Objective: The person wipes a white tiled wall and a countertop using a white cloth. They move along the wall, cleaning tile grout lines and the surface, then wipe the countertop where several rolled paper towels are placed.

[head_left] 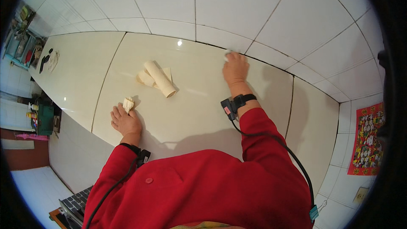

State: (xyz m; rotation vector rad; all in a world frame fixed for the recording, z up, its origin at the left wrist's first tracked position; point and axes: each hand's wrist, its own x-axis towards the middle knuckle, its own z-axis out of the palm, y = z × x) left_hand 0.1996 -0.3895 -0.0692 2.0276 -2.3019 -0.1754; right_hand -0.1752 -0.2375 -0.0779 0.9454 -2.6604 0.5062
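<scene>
My left hand [127, 122] rests on the pale tiled countertop [197, 114] near its front edge, fingers spread. A crumpled cream-coloured wad [128, 104] is beside its thumb and index finger; whether they grip it I cannot tell. At the back, by the wall, my right hand [236, 67] presses down on a small white cloth or paper [227, 55], mostly hidden under the fingers. Between the hands, nearer the left, lies a roll of cream-coloured sheets [160, 79], its loose end spread flat under it.
White wall tiles [222, 6] border the counter's back. A pale cloth [53, 61] and a black object [44, 63] lie at the far left, near a turquoise rack [20, 49]. Black cables [294, 156] run from both wrists along my sleeves. A red poster [367, 140] hangs at right.
</scene>
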